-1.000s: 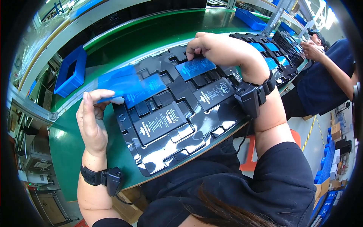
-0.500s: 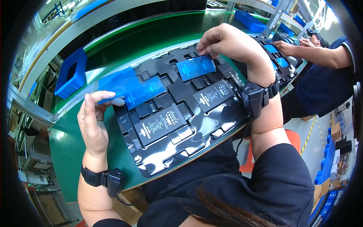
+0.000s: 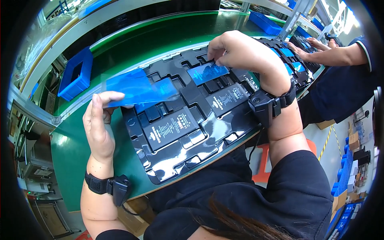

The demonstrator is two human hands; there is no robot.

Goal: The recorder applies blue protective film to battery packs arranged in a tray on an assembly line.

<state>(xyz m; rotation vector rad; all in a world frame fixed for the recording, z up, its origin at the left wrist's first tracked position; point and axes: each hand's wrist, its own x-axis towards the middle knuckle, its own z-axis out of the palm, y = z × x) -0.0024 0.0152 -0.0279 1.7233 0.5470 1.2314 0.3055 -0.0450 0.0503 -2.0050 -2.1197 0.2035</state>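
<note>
My left hand [image 3: 99, 122] pinches the near left edge of a loose blue film sheet [image 3: 130, 86] between thumb and fingers. That sheet hangs over the far left of a black moulded tray [image 3: 188, 94], partly covering a blue-faced piece [image 3: 165, 89] beneath. My right hand [image 3: 236, 50] is bent over the tray's far side. Its curled fingertips meet at the far edge of a blue film-covered flat battery [image 3: 208, 74]; what they grip is hidden. Two bare black flat batteries, one at the near left [image 3: 171, 128] and one at the right [image 3: 227, 99], lie in tray pockets.
The tray lies on a green bench [image 3: 74, 160]. A blue bin [image 3: 78, 76] stands at the far left, another blue bin [image 3: 264, 23] at the far right. To my right, a co-worker [image 3: 340, 80] reaches over a similar tray [image 3: 294, 60]. An orange stool [image 3: 262, 164] stands below.
The loose film in my left hand has swung right and nearer, over the blue-faced piece. My right hand has lowered slightly at the film-covered battery's far edge. The co-worker's hands have moved.
</note>
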